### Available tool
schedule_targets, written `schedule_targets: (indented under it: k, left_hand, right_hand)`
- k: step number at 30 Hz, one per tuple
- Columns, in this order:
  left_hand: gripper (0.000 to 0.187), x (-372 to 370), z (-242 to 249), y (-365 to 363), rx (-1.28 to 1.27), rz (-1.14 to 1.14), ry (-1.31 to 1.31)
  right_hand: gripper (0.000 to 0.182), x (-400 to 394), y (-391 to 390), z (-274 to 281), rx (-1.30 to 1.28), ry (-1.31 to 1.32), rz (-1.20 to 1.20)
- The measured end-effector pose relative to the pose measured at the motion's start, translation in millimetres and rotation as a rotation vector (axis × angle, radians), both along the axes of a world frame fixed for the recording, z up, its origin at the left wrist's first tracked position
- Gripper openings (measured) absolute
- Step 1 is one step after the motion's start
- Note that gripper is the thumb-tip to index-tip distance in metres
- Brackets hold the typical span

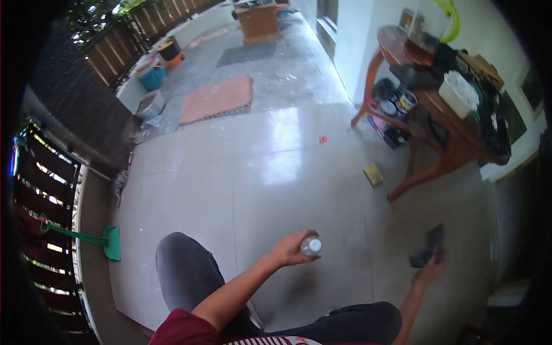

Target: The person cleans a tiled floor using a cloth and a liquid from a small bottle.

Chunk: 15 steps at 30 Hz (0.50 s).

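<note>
A small clear bottle with a white cap (314,245) is gripped in my left hand (290,249), held above the tiled floor in front of my knees. Out to the right, my right hand (431,269) holds a dark grey cloth (426,250), which looks blurred and hangs off both sides of the fingers. My hands are well apart. Beyond them on the floor lies a yellow sponge-like block (373,174), and farther off a small red scrap (322,139).
A wooden table (391,46) with curved legs and a cluttered top stands at the right. A green dustpan (112,243) is at the left by the slatted fence. Farther back are a pink mat (217,99), buckets (151,73) and a brown box (258,23).
</note>
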<state>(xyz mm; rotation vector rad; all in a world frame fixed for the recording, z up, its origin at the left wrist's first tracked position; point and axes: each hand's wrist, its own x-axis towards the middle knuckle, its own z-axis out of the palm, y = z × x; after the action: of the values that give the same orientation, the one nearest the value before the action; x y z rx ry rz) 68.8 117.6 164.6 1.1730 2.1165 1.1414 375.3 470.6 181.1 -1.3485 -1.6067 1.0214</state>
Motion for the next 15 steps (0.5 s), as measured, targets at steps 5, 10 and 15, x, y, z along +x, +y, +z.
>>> schedule_targets:
  k: [5, 10, 15]
  left_hand:
    - [0.072, -14.4, 109.7, -56.5, -0.247, -0.099, 0.033]
    - [0.071, -11.5, 130.9, -70.7, -0.166, 0.041, -0.086]
    - [0.072, -2.8, 149.4, -52.3, -0.062, 0.272, -0.122]
  right_hand:
    - [0.049, -22.5, -17.5, 140.7, 0.567, 0.289, -0.206]
    - [0.053, -102.3, -159.9, 201.9, 0.023, 0.81, 0.094]
    - [0.034, -133.2, -201.3, 149.1, -0.257, 0.145, 0.388]
